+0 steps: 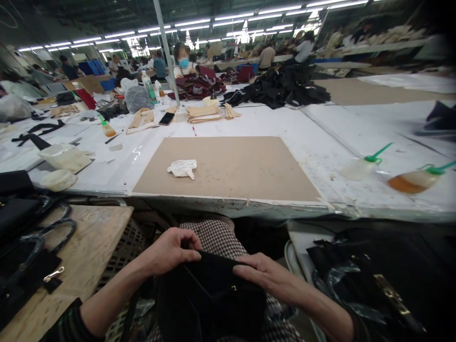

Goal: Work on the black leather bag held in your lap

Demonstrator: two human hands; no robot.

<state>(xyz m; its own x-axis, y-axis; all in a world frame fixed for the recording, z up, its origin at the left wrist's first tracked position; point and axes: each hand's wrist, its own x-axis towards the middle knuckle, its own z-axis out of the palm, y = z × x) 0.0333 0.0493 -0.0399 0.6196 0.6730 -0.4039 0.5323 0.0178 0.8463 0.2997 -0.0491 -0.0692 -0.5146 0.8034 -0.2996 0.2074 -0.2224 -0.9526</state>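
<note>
A black handbag (210, 297) rests on my lap below the table edge. My left hand (173, 249) is curled over its top left edge, fingers closed on the black material. Over the bag's top right edge lies my right hand (265, 275), fingers stretched fairly flat and pressing on it. A small gold fitting shows on the bag between the hands. In front of me a brown cardboard sheet (245, 166) lies on the white table (331, 142), with a crumpled white cloth (183, 168) on it.
Two squeeze bottles with green nozzles (363, 166) (415, 180) lie at the right. More black bags in plastic (377, 275) sit at my right, black handles on a wooden board (89, 247) at my left. Stacks of tan pieces (203, 113), black material and other workers are farther back.
</note>
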